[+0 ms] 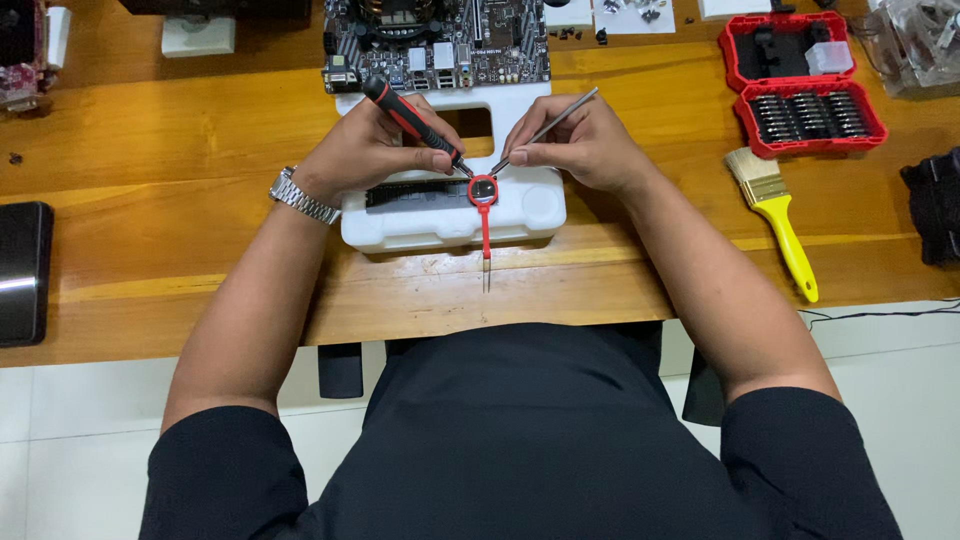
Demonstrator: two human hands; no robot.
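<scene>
Two tools are held over a white foam block (440, 225) on the wooden table (150, 150). Nearest the body, a red-handled magnifier tool (484, 215) is lying on the foam, its thin tip overhanging the table edge just below the fingers; it could be knocked off by a wrist. On the foam a dark, narrow circuit module (415, 192) is lying just under the left fingertips. A red-and-black screwdriver (412, 122) is pinched in the curled fingers of the left hand (365, 150), its tip brought down beside the red ring. Metal tweezers (545, 128) are pinched between the pressed-together thumb and forefinger of the right hand (585, 145), their points meeting the screwdriver tip. A slip there could scratch the module or flick a small screw away. Beyond the fingers a motherboard (440, 45) is lying, and further right a red bit case (805, 85) and a yellow brush (780, 215).
</scene>
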